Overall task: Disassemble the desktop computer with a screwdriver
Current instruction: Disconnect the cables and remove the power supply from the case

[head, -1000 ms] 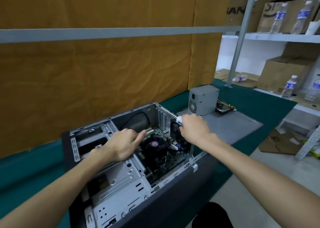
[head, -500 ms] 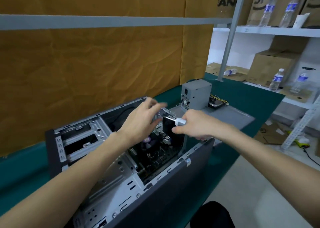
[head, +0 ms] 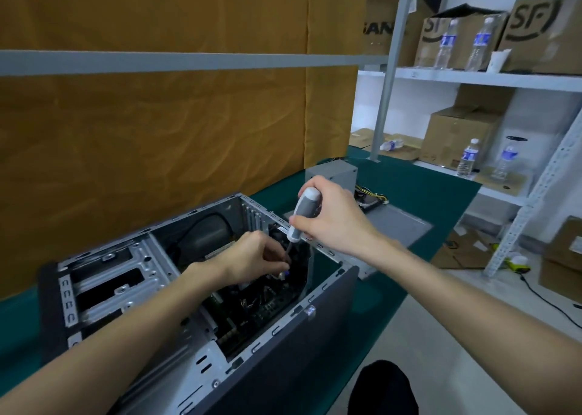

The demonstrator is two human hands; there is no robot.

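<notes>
An open desktop computer case (head: 104, 276) lies on its side on the green table, its motherboard (head: 252, 313) exposed. My right hand (head: 333, 216) grips the grey and white handle of a screwdriver (head: 304, 213), held nearly upright with its shaft pointing down into the case near the rear fan. My left hand (head: 248, 260) reaches into the case and pinches the lower shaft of the screwdriver with curled fingers. The tip is hidden behind my left hand.
A removed grey power supply (head: 333, 173) with loose cables (head: 371, 198) sits behind the case, next to the detached side panel (head: 400, 225). Shelves on the right carry cardboard boxes (head: 456, 137) and water bottles (head: 469, 159). An orange curtain (head: 157, 131) hangs behind the table.
My right hand has raised the screwdriver from nearly level to upright over the case. My left hand has dropped from open in the air into the case and closed around the shaft.
</notes>
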